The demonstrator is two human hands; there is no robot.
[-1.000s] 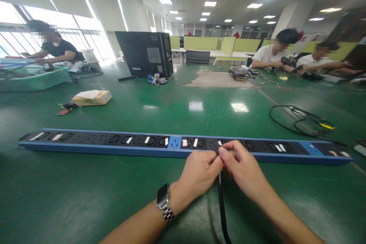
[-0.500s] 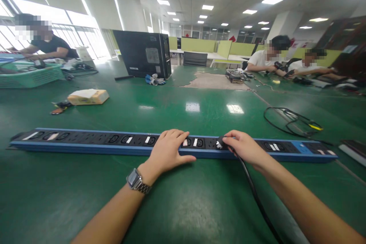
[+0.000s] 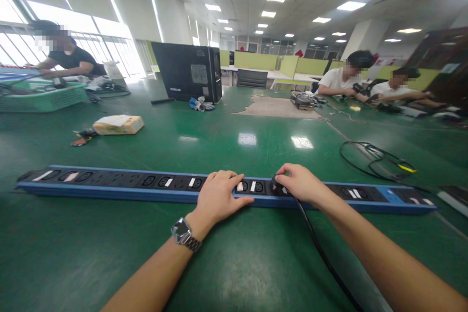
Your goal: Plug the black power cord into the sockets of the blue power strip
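Note:
A long blue power strip (image 3: 120,195) with a black face of several sockets and white stickers lies across the green table. My left hand (image 3: 219,195), a metal-band watch (image 3: 185,234) on its wrist, grips the strip near its middle, fingers over the top and thumb along the near side. To its right, my right hand (image 3: 302,183) is closed on a black plug (image 3: 277,186). The plug sits against the strip's socket face with its prongs out of sight; how deep it is in I cannot tell. From it a black cord (image 3: 318,243) runs down toward me.
Behind the strip stand a tissue pack (image 3: 119,125), a black computer tower (image 3: 186,70) with gloves (image 3: 201,104) beside it, and a coiled black cable (image 3: 369,158). A green basket (image 3: 54,97) is at far left. Several people sit around the table.
My right hand has brought the plug slightly left and onto the socket face, and its prongs no longer show. My left hand keeps its place on the strip. The view has shifted slightly.

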